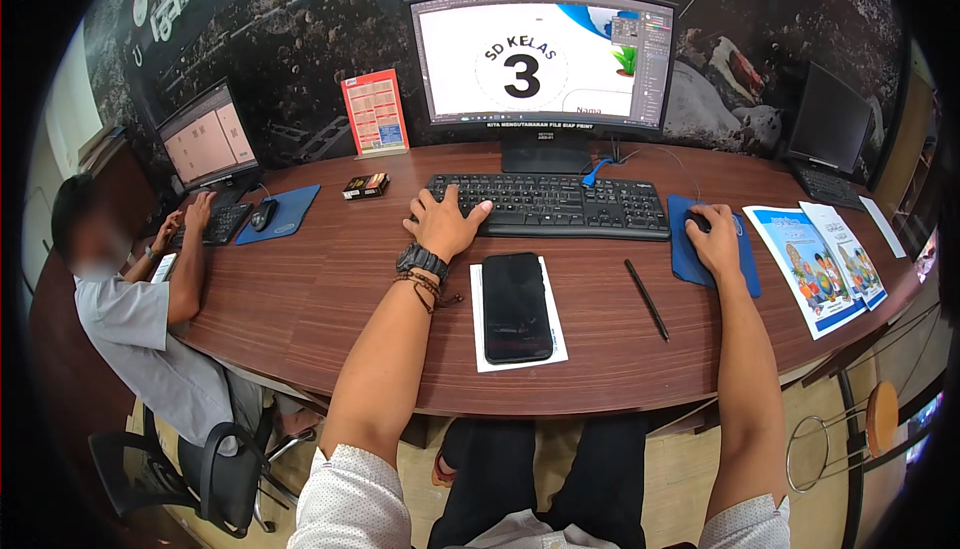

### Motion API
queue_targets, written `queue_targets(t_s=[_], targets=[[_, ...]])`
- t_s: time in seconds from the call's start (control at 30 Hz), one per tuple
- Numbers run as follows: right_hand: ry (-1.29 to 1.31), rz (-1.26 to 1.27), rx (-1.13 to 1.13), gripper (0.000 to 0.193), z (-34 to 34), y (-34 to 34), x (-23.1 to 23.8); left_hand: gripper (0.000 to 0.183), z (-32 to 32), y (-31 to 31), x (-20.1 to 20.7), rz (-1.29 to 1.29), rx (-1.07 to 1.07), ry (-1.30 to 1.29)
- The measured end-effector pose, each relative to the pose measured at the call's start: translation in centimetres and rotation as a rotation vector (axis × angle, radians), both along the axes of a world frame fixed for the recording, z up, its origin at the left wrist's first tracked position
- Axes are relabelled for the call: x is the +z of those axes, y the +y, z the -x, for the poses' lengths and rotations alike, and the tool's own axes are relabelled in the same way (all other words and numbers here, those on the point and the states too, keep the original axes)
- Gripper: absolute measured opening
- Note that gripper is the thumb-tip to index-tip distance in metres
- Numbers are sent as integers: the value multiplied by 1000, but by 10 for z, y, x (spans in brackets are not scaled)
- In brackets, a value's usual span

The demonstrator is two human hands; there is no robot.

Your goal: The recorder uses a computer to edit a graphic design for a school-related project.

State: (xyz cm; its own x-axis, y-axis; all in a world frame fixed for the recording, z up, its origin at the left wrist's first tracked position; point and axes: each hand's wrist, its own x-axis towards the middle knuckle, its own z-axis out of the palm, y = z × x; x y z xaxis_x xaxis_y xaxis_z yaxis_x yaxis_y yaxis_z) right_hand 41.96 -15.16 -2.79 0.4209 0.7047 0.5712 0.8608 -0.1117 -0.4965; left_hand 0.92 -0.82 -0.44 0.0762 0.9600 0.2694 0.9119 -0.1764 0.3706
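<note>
My left hand (447, 226) rests on the left end of a black keyboard (560, 205), its fingers spread over the keys and holding nothing. On a blue mouse pad (688, 269) to the right, my right hand (716, 241) is curled over a dark computer mouse (696, 219), which it mostly covers. Behind the keyboard stands a monitor (540, 59) with a page design on its screen. Between my forearms a black smartphone (517, 307) lies on a white sheet (480, 353). A black pen (647, 299) lies slantwise between the phone and the mouse pad.
Illustrated booklets (806, 269) lie to the right, before another monitor (830, 117). A small dark box (366, 185) and a red-framed stand card (376, 114) are left of the keyboard. At far left a seated person (150, 299) types at another computer.
</note>
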Motion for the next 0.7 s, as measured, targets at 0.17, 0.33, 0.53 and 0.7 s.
queue_targets(t_s=[0.17, 0.33, 0.53, 0.7], targets=[[0, -2, 2, 34, 0, 0, 1, 81, 1, 1, -1, -14, -9, -1], [-4, 2, -4, 34, 1, -1, 3, 81, 0, 1, -1, -15, -8, 3], [-2, 2, -1, 34, 1, -1, 2, 82, 1, 2, -2, -13, -9, 6], [2, -1, 2, 34, -1, 0, 1, 82, 0, 1, -1, -4, -11, 5]])
